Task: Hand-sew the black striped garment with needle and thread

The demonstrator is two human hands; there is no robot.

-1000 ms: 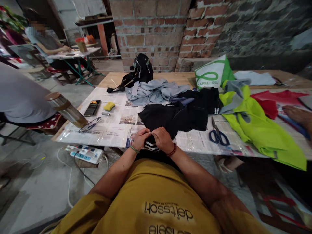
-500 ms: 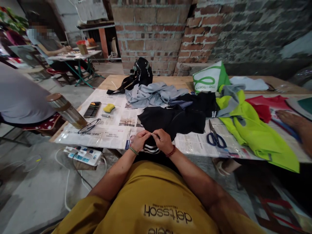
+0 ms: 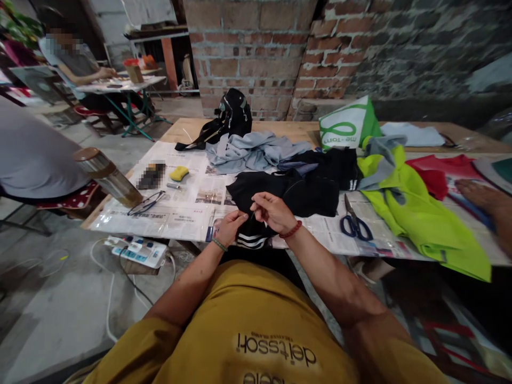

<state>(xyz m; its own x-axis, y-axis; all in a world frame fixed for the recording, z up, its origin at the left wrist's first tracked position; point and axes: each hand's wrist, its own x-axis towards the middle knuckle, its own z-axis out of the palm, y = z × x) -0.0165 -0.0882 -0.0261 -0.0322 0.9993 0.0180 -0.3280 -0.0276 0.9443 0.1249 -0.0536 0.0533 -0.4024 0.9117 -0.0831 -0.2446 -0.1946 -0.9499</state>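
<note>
A black garment (image 3: pixel 288 192) with white stripes at its near edge lies in front of me, part of it hanging at the table's front. My left hand (image 3: pixel 230 230) pinches that cloth at its left side, thumb against fingers. Just above and to the right, my right hand (image 3: pixel 275 213) is raised off the cloth with its fingertips pressed together. Whatever sits in that pinch is too small to make out. Blue-handled scissors (image 3: pixel 355 224) lie right of the garment, blades pointing away.
Newspaper under clear plastic covers the table (image 3: pixel 180 213). On the left are a tilted bottle (image 3: pixel 108 178), glasses (image 3: pixel 147 204), a yellow sponge (image 3: pixel 178 173) and a small spool (image 3: pixel 174 186). Grey clothing (image 3: pixel 256 152), a black bag (image 3: pixel 236 114) and a yellow-green garment (image 3: pixel 416 202) lie around. Another person's arm (image 3: pixel 488 200) rests at right.
My right hand has lifted up and to the right, away from my left hand. The left hand has stayed nearly in place at the black garment.
</note>
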